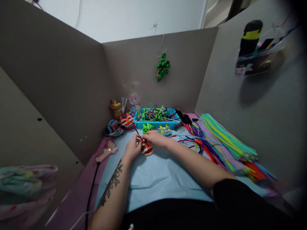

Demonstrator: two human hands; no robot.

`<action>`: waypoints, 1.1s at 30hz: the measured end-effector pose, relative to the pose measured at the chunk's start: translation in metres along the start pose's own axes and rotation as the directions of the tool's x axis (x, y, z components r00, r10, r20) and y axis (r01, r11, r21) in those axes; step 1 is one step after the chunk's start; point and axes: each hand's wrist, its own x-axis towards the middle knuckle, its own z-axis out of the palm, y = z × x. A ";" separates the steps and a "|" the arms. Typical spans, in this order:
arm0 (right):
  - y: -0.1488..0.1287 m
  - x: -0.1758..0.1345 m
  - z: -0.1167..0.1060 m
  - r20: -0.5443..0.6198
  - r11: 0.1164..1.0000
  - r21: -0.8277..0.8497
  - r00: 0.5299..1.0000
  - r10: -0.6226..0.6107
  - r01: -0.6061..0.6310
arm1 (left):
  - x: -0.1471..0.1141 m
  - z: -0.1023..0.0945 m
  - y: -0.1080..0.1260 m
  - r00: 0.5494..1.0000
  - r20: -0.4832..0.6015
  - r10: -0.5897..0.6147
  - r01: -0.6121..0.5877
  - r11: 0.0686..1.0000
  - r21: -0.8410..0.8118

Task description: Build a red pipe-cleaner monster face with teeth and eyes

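Note:
A small lion-dance-style head (147, 150) of fuzzy pipe cleaners, red and orange with white trim round a wide mouth, rests on the light blue cloth. My left hand (133, 147) is closed at its left side, fingertips pinched at its top. From the right reaches my right hand (154, 138), its fingers also pinched together over the top of the head. A dark red pipe cleaner (137, 130) sticks up between the fingertips of both hands. Part of the head is hidden behind the fingers. Just behind stands a bright green pipe-cleaner figure (147, 127).
A blue tray (157, 124) of tangled pipe cleaners stands at the back. Pipe-cleaner bundles (225, 137) lie along the right. At left are a pink glue gun (107, 151) with a cord and a dark bowl (114, 133). Grey panels (153, 70) enclose three sides.

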 end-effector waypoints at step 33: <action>-0.001 -0.009 0.010 -0.113 0.966 0.234 0.984 0.137 -0.107 | -0.003 -0.002 0.009 0.994 -0.061 -0.087 0.089 0.996 0.029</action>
